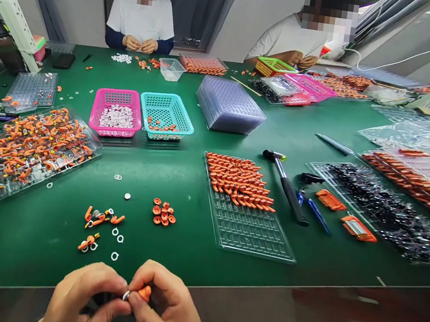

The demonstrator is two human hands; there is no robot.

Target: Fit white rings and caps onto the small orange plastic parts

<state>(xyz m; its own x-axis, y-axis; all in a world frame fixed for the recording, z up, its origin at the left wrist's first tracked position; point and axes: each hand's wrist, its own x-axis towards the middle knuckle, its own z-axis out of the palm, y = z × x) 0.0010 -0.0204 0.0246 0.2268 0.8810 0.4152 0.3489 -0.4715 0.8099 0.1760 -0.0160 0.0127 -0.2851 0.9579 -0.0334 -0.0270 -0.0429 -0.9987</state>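
At the table's front edge my two hands meet, fingertips almost touching. My left hand [89, 295] pinches a small white round piece [126, 295]. Between thumb and forefinger of my right hand [166, 303] is a small orange plastic part [145, 293]; the fingers cover much of it. Just beyond lie several orange hook-shaped pieces [98, 218] with yellow ends, and several white rings [120, 239]. To their right sits a cluster of orange round caps [163, 211]. A white disc [127, 196] lies by itself on the green table.
A clear tray [252, 235] partly filled with orange parts lies at centre right, beside a hammer [290, 193]. Farther back stand a pink basket [95, 125], a blue basket [188, 120] and stacked clear trays [231, 104]. Left is a tray heaped with orange pieces [37, 141]. Two people sit opposite.
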